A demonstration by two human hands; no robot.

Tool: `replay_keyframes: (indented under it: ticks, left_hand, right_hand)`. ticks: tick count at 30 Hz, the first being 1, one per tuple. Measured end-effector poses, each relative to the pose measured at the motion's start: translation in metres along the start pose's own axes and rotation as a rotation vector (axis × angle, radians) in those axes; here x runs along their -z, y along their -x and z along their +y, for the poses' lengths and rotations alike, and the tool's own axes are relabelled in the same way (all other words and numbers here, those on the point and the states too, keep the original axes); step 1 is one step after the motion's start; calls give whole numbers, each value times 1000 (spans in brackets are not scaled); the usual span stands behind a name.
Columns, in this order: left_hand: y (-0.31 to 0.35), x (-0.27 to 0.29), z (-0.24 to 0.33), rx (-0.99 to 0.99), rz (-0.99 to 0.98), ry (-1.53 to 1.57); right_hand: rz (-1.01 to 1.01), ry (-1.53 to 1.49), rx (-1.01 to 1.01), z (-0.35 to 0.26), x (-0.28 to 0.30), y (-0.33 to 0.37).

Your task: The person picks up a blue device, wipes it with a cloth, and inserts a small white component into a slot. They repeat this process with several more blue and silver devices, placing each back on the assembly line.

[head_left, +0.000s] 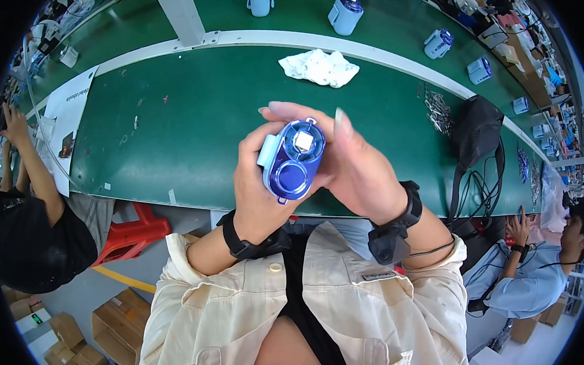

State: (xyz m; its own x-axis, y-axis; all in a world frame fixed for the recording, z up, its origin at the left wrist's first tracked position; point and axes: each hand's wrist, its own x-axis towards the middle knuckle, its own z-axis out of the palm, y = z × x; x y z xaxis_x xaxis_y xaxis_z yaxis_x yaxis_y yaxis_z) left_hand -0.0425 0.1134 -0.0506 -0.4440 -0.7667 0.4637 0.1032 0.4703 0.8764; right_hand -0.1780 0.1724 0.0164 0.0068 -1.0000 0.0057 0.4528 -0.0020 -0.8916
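Observation:
A blue bottle-like device point(291, 163) stands in front of me above the table's near edge, its shiny dark-blue top toward me. A white square piece sits on that top, and a light-blue part juts from its left side. My left hand point(255, 178) is closed round the device from the left, with its far fingers partly hidden. To the right of the device, my right hand point(364, 169) has its fingers stretched out and its thumb raised. Its fingertips reach past the far side of the device; whether they touch it, I cannot tell.
A crumpled white plastic bag point(319, 69) lies on the green table point(190, 135). Similar blue devices point(346, 14) stand on the far belt behind a white rail point(251, 37). A black bag point(477, 133) with cables and small metal parts point(439, 112) are at right. People sit on both sides.

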Motion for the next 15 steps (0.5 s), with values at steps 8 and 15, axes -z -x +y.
replay_keyframes:
  ticks: [8,15]
  left_hand:
    - [-1,0,-15,-95,-58,21]
    - [-17,3,-3,-188,-139,-141]
  right_hand:
    - [102,885,430,13,-3,6]
    - [139,468,155,-15,40,-12]
